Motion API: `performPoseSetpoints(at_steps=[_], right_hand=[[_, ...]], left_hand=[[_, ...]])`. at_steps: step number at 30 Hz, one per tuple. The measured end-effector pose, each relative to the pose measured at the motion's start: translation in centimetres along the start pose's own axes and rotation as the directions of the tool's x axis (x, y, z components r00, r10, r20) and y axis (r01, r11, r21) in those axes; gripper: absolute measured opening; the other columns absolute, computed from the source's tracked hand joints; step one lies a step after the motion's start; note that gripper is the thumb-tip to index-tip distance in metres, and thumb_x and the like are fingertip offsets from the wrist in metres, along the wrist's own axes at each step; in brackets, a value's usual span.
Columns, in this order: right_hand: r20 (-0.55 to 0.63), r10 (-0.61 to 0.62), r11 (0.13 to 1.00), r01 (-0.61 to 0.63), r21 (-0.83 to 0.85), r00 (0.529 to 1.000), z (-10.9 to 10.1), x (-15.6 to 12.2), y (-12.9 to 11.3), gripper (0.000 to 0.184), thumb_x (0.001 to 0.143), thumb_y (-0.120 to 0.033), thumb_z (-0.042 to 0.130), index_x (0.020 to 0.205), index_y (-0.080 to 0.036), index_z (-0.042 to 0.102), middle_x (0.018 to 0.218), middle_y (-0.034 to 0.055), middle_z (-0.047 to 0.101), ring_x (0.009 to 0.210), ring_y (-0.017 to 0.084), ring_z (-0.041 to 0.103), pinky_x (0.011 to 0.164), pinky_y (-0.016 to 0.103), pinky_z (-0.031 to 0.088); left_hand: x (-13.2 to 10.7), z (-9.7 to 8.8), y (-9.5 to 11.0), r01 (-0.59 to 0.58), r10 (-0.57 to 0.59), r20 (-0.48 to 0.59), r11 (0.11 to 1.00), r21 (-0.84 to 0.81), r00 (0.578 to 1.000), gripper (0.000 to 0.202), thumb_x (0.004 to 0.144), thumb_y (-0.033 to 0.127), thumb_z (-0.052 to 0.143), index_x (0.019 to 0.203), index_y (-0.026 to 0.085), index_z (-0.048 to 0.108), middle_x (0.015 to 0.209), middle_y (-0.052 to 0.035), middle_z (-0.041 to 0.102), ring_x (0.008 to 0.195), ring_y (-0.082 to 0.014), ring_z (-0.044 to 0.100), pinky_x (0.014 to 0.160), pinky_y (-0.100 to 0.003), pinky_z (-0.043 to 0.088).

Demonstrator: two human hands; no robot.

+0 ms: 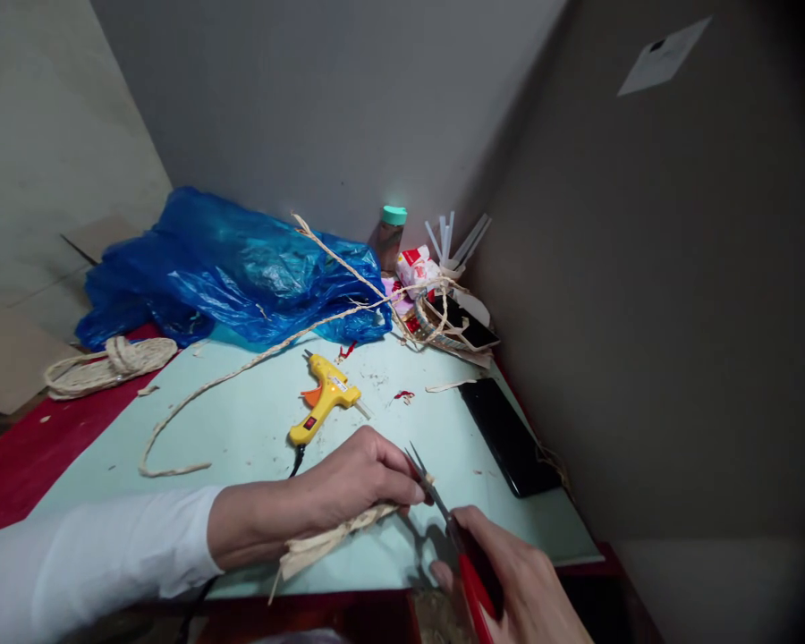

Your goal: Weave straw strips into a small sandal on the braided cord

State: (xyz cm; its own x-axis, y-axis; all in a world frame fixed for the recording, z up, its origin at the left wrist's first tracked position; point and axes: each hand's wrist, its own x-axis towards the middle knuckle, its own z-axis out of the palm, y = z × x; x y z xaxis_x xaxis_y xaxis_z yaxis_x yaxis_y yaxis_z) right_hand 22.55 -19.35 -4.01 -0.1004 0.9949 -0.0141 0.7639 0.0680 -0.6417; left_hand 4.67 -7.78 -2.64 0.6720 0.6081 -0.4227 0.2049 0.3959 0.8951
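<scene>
My left hand (368,474) is closed on a strip of pale dried plant fibre (335,538), whose wide frayed end sticks out below the wrist. In my right hand (527,572) is a pair of scissors (473,595) with red handles. Their blades are slightly apart, right at the fingertips of my left hand, where a small bit of fibre shows. Whether the blades touch the fibre I cannot tell. Just beyond my left hand a yellow glue gun (322,398) lies on its side, a glue stick poking from its back.
A blue plastic bag (234,268) fills the back left, with a long fibre cord (241,368) curving before it. At left lies a coiled braid (107,368). A black phone (510,438) lies at right. Behind are a small basket (443,326), a green-lidded jar (390,234) and glue sticks (446,234).
</scene>
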Motion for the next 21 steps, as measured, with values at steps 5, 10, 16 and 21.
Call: performPoseSetpoints(at_steps=[5, 10, 16, 21], right_hand=[[-0.015, -0.012, 1.000, 0.011, -0.008, 1.000, -0.8, 2.0, -1.4, 0.012, 0.088, -0.030, 0.053, 0.080, -0.022, 0.049, 0.069, -0.0015, 0.058, 0.059, 0.014, 0.052, 0.057, 0.023, 0.039], [0.021, -0.044, 0.998, 0.043, 0.046, 0.999, -0.8, 3.2, -1.0, 0.016, 0.094, -0.028, 0.044, 0.080, -0.022, 0.047, 0.068, -0.0023, 0.056, 0.058, 0.013, 0.047, 0.057, 0.024, 0.035], [0.002, 0.128, 0.981, -0.126, -0.145, 0.992, -2.1, 4.1, 0.6, 0.019, 0.094, -0.039, 0.046, 0.091, -0.021, 0.050, 0.071, 0.0008, 0.059, 0.060, 0.017, 0.052, 0.058, 0.028, 0.036], [-0.023, 0.073, 0.935, -0.077, -0.345, 0.997, -2.2, 7.3, 0.8, 0.015, 0.094, -0.029, 0.044, 0.097, -0.017, 0.052, 0.088, 0.0076, 0.060, 0.072, 0.020, 0.057, 0.065, 0.029, 0.038]], left_hand=[[-0.2, -0.6, 1.5, -0.073, 0.073, -0.018, 0.997, 0.031, 0.997, 0.009, 0.065, 0.019, 0.068, 0.067, 0.013, 0.075, 0.060, 0.0016, 0.062, 0.058, -0.0107, 0.044, 0.057, -0.024, 0.032], [0.0, -1.4, 2.1, -0.104, 0.111, -0.053, 0.988, 0.117, 0.992, 0.019, 0.071, 0.029, 0.069, 0.059, 0.014, 0.069, 0.050, 0.0046, 0.046, 0.051, -0.0091, 0.031, 0.050, -0.026, 0.019], [0.0, -2.3, 2.2, -0.056, 0.060, -0.107, 0.998, 0.035, 0.992, 0.021, 0.068, 0.030, 0.075, 0.081, 0.014, 0.075, 0.064, 0.0002, 0.062, 0.057, -0.0109, 0.046, 0.054, -0.023, 0.029], [-0.4, -4.0, 3.3, -0.145, 0.129, -0.194, 0.987, -0.068, 0.973, 0.028, 0.071, 0.026, 0.076, 0.096, 0.015, 0.070, 0.075, -0.0007, 0.066, 0.064, -0.0096, 0.054, 0.056, -0.019, 0.035]])
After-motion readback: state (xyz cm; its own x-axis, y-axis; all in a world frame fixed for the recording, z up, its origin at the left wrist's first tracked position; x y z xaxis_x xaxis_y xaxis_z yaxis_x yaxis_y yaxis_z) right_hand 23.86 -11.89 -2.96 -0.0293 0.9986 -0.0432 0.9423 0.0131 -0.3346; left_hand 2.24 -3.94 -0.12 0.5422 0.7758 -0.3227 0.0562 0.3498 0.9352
